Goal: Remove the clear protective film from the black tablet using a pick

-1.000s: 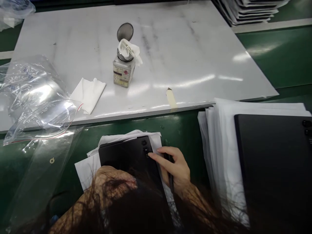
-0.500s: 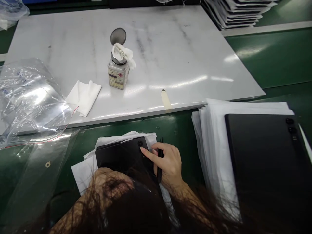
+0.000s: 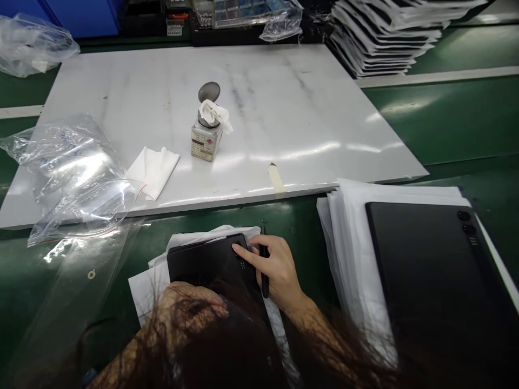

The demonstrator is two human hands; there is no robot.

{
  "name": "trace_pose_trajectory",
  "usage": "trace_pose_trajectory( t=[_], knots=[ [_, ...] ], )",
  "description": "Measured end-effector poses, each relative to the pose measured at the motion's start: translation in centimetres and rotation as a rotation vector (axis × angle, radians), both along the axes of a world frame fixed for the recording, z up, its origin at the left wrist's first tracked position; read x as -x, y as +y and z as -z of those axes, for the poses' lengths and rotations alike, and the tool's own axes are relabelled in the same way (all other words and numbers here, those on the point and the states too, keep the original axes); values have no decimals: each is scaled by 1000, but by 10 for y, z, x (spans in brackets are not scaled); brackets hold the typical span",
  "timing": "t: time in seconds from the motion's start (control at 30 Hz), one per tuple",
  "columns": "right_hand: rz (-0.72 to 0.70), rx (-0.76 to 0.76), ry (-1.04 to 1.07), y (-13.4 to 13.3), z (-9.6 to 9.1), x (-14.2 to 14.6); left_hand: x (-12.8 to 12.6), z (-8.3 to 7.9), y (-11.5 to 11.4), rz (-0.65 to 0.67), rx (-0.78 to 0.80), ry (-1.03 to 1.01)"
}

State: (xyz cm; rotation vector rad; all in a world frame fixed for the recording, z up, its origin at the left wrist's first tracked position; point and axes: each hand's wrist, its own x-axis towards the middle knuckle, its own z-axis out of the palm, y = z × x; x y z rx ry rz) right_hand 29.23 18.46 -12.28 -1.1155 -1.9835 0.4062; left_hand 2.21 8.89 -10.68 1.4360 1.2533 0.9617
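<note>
Right hand [image 3: 275,267], gripping pen [image 3: 264,275], fingertip touches tablet [image 3: 206,262].

Hair hides left hand [image 3: 190,302], tablet's [image 3: 211,262] near part; bottle label [image 3: 205,145] unreadable.

Bright overhead light glares off the white board [image 3: 251,108]; hair blurs below.

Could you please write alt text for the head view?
The right hand, holding a dark pen, presses a fingertip on a black tablet lying on white sheets; the left hand steadies it. Behind stands a small bottle.
</note>
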Motion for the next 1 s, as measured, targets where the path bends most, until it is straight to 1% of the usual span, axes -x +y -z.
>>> trace_pose_trajectory(
  t=[0.07, 0.17, 0.23, 0.27, 0.37, 0.47, 0.53, 0.63, 0.7, 0.77, 0.8, 0.9, 0.93, 1.0],
  knots=[
    [5, -91, -33, 6, 3, 4, -5, 3, -3, -51, -17, -65],
    [40, -208, -135, 15, 6, 7, -10, -1, -3, -86, 34, -183],
    [68, -215, -167, 20, 6, 6, -10, -6, -1, -80, 77, -230],
    [82, -202, -151, 21, 6, 5, -9, -9, 0, -64, 95, -238],
    [125, -117, -7, 22, 6, 3, -6, -11, 3, -15, 151, -264],
    [128, 3, 88, 22, 7, 5, -8, -2, 2, -39, 123, -273],
    [116, 110, 64, 22, 8, 9, -10, 7, 1, -47, 94, -274],
    [131, 269, -35, 25, 9, 15, -14, 18, 2, -36, 58, -278],
    [149, 312, -87, 28, 8, 18, -16, 23, 3, -14, 39, -273],
    [166, 287, -115, 31, 7, 19, -17, 26, 5, 12, 28, -254],
    [185, 251, -125, 32, 6, 21, -17, 27, 6, 24, 25, -242],
    [244, 79, -135, 38, 0, 28, -18, 27, 11, 81, 19, -194],
    [236, 22, -136, 41, -3, 33, -18, 25, 12, 110, 19, -174],
    [156, -49, -166, 47, -11, 45, -15, 17, 16, 187, 22, -120]
  ],
)
